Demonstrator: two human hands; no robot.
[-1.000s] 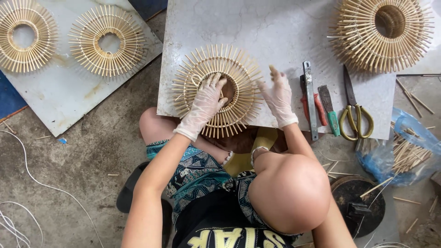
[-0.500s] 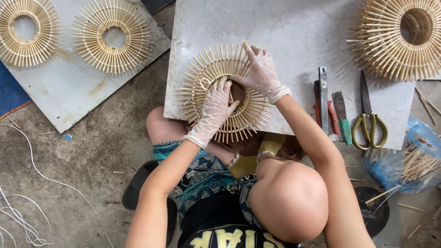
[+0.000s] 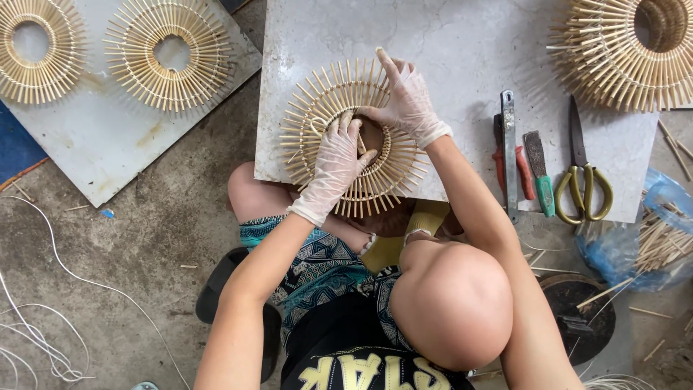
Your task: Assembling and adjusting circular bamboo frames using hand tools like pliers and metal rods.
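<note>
At the far left two finished sunburst rings of bamboo sticks (image 3: 167,54) lie flat on a grey board (image 3: 94,152), with loose white cord (image 3: 43,318) trailing over the concrete floor below. Your left hand (image 3: 333,167), in a thin pale glove, reaches up from a bent elbow and lies palm-down on the lower left of the bamboo ring (image 3: 352,137) you are working on; its fingers curl inward and pinch a short stick at the inner rim, so that grip is clenched on the ring. The ring itself lies flat at the near edge of the marble worktop (image 3: 462,58), overhanging it slightly above your knees. Your right hand (image 3: 404,101), also gloved, comes in from the upper right with the wrist bent, forefinger stretched out along the spokes and the thumb and other fingers pressing the inner rim; it grasps the ring too. Further right lie a metal bar (image 3: 510,152), a red-handled tool (image 3: 522,170), a green-handled blade (image 3: 540,177) and yellow-handled scissors (image 3: 586,180), under a taller stack of rings (image 3: 621,50).
</note>
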